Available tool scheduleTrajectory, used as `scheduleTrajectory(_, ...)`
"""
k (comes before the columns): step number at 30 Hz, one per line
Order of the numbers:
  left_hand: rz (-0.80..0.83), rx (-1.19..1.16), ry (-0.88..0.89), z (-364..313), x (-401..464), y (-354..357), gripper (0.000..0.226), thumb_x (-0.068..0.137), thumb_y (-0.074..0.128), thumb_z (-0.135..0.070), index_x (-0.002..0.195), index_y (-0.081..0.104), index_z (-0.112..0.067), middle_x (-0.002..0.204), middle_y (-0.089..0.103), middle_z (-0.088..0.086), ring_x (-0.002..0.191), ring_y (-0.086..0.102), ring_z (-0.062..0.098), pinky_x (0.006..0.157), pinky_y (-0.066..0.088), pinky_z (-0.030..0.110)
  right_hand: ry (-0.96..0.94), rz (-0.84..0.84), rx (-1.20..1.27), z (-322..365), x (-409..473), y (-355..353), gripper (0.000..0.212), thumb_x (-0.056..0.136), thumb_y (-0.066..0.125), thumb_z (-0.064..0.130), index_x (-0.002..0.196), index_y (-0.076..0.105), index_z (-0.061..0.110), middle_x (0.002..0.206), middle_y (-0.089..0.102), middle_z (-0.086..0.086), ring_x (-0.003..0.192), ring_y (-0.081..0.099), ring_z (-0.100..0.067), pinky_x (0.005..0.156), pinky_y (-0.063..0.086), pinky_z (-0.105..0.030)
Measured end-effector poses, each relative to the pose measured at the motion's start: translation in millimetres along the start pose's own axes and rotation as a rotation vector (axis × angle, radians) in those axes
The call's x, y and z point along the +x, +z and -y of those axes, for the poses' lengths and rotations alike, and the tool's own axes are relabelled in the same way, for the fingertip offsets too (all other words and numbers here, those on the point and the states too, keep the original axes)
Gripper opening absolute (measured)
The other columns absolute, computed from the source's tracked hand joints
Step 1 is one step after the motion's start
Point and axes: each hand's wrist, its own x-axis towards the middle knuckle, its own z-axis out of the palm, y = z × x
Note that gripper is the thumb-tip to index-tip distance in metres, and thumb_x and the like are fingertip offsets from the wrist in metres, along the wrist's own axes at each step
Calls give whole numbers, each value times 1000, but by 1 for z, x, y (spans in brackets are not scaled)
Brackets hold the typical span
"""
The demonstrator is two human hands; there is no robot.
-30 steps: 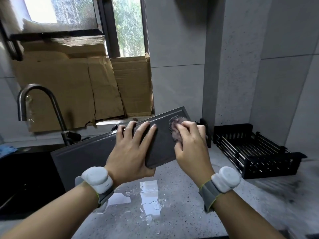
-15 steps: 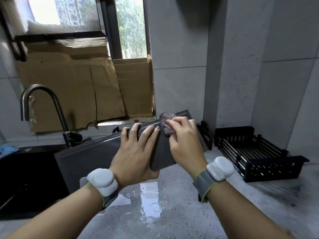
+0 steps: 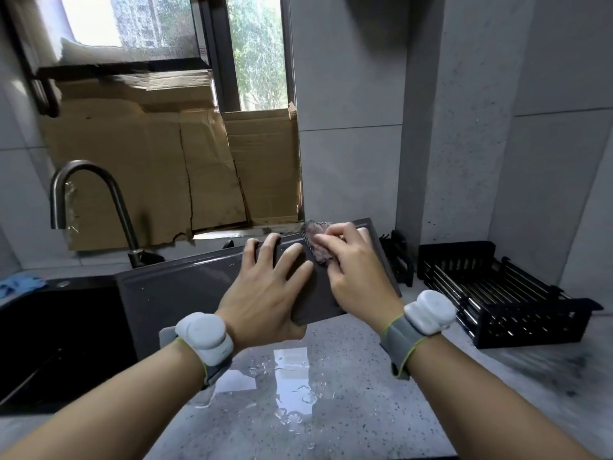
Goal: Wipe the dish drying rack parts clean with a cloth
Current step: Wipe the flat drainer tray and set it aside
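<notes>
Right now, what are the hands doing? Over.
Left hand grips the tray. Right hand presses the cloth on its far corner. Rack waits aside; nothing in the way.

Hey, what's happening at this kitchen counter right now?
A person is wiping a dark grey plastic drip tray, tilted up over the speckled grey stone counter. The left hand grips the tray's near edge, while the right hand presses a small purplish mesh cloth near its top edge. A black slatted drying rack sits to the right.
</notes>
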Motion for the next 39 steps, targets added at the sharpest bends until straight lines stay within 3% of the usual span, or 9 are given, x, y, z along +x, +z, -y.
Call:
scheduleTrajectory(3, 8, -24, -38, 8, -2, 8, 84, 58, 65, -59, 125, 56, -11, 134, 50, 18, 124, 42, 54, 99, 33, 66, -55, 119, 69, -3, -14, 1, 39, 86, 48, 2, 117, 70, 11, 114, 58, -1, 103, 46, -20, 96, 40, -27)
scheduleTrajectory(6, -3, -79, -104, 19, -2, 12, 86, 57, 66, -63, 123, 55, -10, 135, 48, 17, 126, 42, 51, 101, 33, 64, 58, -62, 27, -18, -20, -9, 43, 79, 48, -5, 112, 72, 8, 110, 56, -3, 102, 45, -21, 97, 36, -22)
scheduleTrajectory(9, -48, -160, -154, 27, -1, 13, 89, 55, 69, -67, 123, 53, -11, 133, 46, 13, 125, 43, 45, 102, 34, 59, 167, -225, -67, -31, -26, -22, 42, 79, 51, -8, 114, 68, 8, 112, 52, -6, 102, 42, -23, 96, 36, -29)
scheduleTrajectory(16, -113, -271, -174, 29, 7, 14, 93, 55, 71, -70, 126, 47, -15, 133, 39, 5, 126, 41, 33, 103, 34, 55, 140, -249, -184, -31, -36, -21, 37, 77, 49, 1, 111, 63, 5, 112, 50, -9, 98, 41, -27, 91, 34, -31)
scheduleTrajectory(21, -145, -369, -244, 19, 14, 11, 90, 55, 70, -67, 125, 45, -17, 132, 37, 4, 125, 41, 34, 104, 33, 56, 95, -167, -199, -14, -40, -8, 32, 76, 59, -7, 106, 65, 2, 111, 52, -8, 100, 40, -24, 89, 32, -25)
scheduleTrajectory(29, -128, -410, -342, 5, 19, 19, 87, 52, 68, -64, 122, 41, -21, 130, 34, 1, 120, 43, 36, 99, 34, 55, -6, -10, -15, 14, -53, 19, 25, 79, 54, 0, 98, 67, 10, 107, 52, -1, 96, 41, -20, 86, 38, -25)
scheduleTrajectory(34, -167, -345, -350, 9, 16, 21, 90, 55, 71, -66, 127, 43, -19, 133, 35, 5, 126, 39, 37, 102, 34, 58, 378, -142, 315, 7, -43, 9, 28, 88, 54, 5, 107, 59, 25, 111, 50, 5, 104, 51, -14, 91, 47, -32)
scheduleTrajectory(36, -169, -333, -348, 5, 17, 20, 91, 55, 70, -67, 128, 44, -18, 134, 36, 6, 127, 39, 38, 103, 33, 59, 490, -138, 457, 14, -40, 7, 24, 89, 59, 13, 106, 52, 28, 107, 56, 4, 96, 58, -14, 82, 52, -36)
scheduleTrajectory(39, -154, -291, -316, -5, 21, 17, 90, 57, 67, -69, 130, 45, -20, 136, 37, 9, 129, 36, 42, 103, 31, 61, 614, -195, 600, 21, -37, 10, 24, 88, 64, 12, 104, 47, 20, 89, 61, 2, 73, 61, 0, 62, 48, -23)
